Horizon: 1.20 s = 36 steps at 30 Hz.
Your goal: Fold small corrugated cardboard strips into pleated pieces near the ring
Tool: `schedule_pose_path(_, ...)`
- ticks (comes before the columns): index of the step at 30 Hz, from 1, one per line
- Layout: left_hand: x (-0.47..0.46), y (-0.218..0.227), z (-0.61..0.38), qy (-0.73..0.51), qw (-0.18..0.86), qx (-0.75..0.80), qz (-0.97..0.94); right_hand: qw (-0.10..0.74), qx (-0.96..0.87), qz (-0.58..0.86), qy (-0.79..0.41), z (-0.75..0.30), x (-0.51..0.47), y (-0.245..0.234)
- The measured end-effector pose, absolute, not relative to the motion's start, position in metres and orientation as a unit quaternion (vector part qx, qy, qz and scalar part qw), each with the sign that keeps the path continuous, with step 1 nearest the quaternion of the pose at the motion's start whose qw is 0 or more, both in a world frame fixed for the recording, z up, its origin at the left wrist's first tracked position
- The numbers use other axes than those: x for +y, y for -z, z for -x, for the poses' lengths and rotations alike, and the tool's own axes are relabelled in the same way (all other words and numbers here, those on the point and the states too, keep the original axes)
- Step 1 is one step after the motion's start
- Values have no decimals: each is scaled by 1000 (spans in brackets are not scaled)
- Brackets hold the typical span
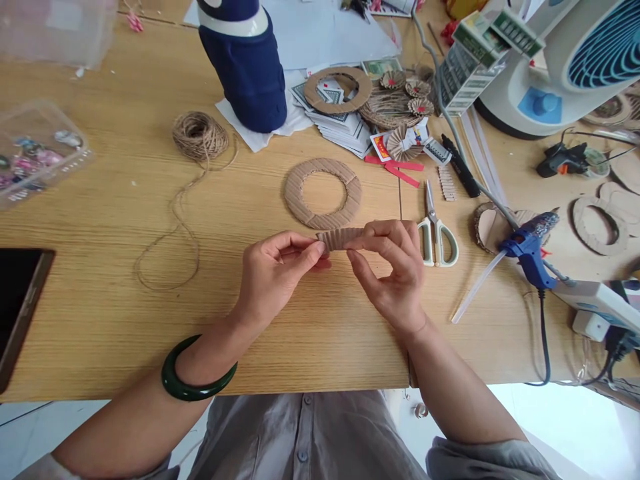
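Pinching pleated cardboard strip point(340, 238) by ends above table point(100, 300): left hand point(273, 270), right hand point(393, 267) both closed on it. Looks light, bendy, crushable; end grip suits. Cardboard ring point(323, 193) just beyond.

Bright even daylight, soft shadows, warped edges.

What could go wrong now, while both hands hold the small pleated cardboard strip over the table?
The left hand and right hand pinch the cardboard strip only at its ends, so it may bend or lose its pleats. The glue gun lies close to the right hand; its tip could be hot. The scissors also lie close by.
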<state>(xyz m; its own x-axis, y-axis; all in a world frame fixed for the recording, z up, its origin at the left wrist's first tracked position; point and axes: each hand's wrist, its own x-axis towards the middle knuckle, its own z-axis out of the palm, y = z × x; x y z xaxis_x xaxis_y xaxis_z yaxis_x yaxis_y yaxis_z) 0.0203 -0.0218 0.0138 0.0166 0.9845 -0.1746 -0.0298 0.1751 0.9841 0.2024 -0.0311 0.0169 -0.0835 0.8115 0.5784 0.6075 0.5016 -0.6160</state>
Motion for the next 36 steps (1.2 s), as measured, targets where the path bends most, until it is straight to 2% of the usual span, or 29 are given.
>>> schedule_pose_path(5,-23,-12,-21,-467,528,533,-468,446,-752,482,-64,-197,-35,-12)
schedule_pose_path(9,-25,-11,-24,-467,527,532,-471,429,-743,506,-94,-192,-35,-7)
schedule_pose_path(15,-29,-14,-26,-469,484,538,-506,450,-733,499,-110,-189,-35,-5)
schedule_pose_path(22,-32,-20,-25,-409,439,564,-568,447,-732,501,-113,-188,-35,-5)
schedule_pose_path(28,-34,-19,-27,-401,461,568,-552,445,-726,516,-93,-187,-34,-5)
schedule_pose_path(36,-29,-13,-26,-436,518,554,-484,470,-695,524,-149,-190,-35,-8)
